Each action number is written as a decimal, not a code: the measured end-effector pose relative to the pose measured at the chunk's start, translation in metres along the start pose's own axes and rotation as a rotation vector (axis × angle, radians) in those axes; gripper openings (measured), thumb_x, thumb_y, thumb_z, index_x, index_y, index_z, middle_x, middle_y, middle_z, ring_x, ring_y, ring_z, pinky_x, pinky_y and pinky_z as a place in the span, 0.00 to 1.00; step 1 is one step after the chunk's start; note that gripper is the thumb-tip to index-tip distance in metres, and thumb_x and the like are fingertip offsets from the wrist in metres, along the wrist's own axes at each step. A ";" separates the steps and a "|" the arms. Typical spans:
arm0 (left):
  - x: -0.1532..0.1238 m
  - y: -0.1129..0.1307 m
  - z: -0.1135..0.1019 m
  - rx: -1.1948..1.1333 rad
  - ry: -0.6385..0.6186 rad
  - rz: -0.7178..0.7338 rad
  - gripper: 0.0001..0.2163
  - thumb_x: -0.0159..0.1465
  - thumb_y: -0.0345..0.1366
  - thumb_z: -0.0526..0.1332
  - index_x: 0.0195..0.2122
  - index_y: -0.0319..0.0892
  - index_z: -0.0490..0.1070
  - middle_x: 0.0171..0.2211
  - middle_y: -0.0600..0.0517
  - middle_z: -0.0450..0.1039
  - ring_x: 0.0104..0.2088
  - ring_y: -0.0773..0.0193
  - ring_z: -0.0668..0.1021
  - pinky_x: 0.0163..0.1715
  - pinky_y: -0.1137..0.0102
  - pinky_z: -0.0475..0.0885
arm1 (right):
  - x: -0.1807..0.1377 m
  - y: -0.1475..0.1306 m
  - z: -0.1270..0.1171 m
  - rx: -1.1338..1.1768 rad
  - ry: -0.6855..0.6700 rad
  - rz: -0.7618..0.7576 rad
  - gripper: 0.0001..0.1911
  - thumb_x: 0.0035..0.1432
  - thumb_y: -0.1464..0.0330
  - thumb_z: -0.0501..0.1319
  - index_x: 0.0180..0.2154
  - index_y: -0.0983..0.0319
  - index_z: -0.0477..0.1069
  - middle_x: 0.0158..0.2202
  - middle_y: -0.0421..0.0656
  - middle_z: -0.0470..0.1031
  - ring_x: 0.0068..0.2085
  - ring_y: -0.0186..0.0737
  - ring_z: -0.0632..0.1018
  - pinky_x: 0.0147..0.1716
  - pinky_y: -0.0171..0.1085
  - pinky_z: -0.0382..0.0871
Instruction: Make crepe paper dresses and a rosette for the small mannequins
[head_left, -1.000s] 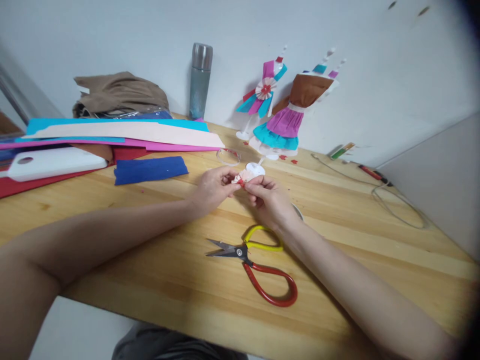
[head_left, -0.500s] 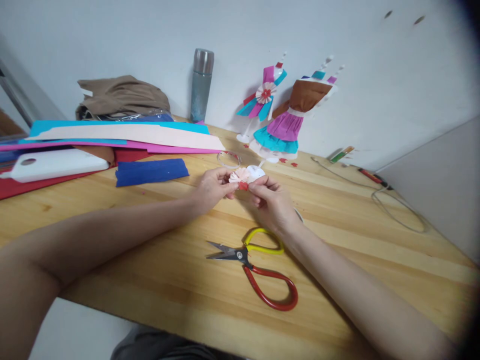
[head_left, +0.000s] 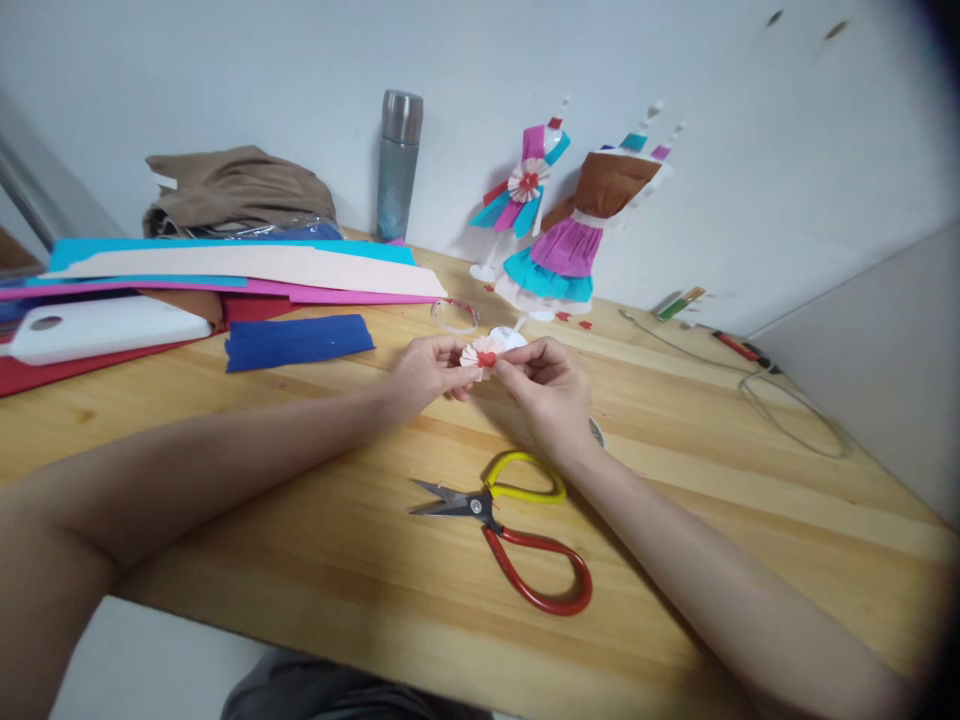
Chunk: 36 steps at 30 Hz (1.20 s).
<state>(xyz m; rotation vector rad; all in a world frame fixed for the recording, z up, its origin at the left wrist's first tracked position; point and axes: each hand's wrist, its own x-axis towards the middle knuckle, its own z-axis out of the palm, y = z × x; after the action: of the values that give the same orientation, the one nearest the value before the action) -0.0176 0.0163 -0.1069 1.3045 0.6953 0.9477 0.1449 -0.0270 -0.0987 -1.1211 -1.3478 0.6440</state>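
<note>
Over the desk [head_left: 315, 560], left hand [head_left: 426, 378] pinches paper flower [head_left: 472, 351], right hand [head_left: 551, 388] pinches red piece [head_left: 486, 359] against it; uneven pressing could skew it.

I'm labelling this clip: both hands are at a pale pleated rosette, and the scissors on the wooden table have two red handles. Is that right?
Not quite: the head view shows one yellow handle and one red handle on the scissors on the wooden table. The rest stands: the left hand and right hand are at the pale pleated rosette.
</note>
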 end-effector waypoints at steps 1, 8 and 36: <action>0.000 0.001 0.000 0.006 0.000 -0.001 0.11 0.53 0.34 0.71 0.35 0.36 0.75 0.24 0.56 0.73 0.22 0.73 0.73 0.24 0.76 0.69 | 0.000 0.000 0.000 -0.006 0.000 -0.001 0.09 0.51 0.61 0.69 0.27 0.56 0.71 0.23 0.38 0.72 0.25 0.38 0.71 0.25 0.38 0.66; 0.001 0.003 0.000 0.054 0.007 -0.017 0.10 0.53 0.34 0.70 0.35 0.36 0.75 0.25 0.55 0.74 0.21 0.74 0.73 0.24 0.75 0.68 | 0.000 0.000 0.000 -0.041 -0.014 0.001 0.10 0.51 0.62 0.69 0.26 0.57 0.70 0.21 0.37 0.69 0.24 0.36 0.68 0.24 0.37 0.62; -0.002 0.007 0.003 0.022 0.027 -0.022 0.07 0.53 0.30 0.69 0.29 0.37 0.71 0.23 0.56 0.74 0.20 0.74 0.72 0.23 0.77 0.71 | -0.007 -0.003 -0.002 -0.224 -0.023 -0.133 0.08 0.57 0.64 0.66 0.28 0.56 0.71 0.22 0.37 0.70 0.23 0.36 0.67 0.25 0.39 0.60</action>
<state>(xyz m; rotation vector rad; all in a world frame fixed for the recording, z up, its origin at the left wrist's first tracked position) -0.0175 0.0127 -0.0993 1.3025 0.7411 0.9438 0.1454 -0.0350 -0.0988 -1.1927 -1.5283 0.4172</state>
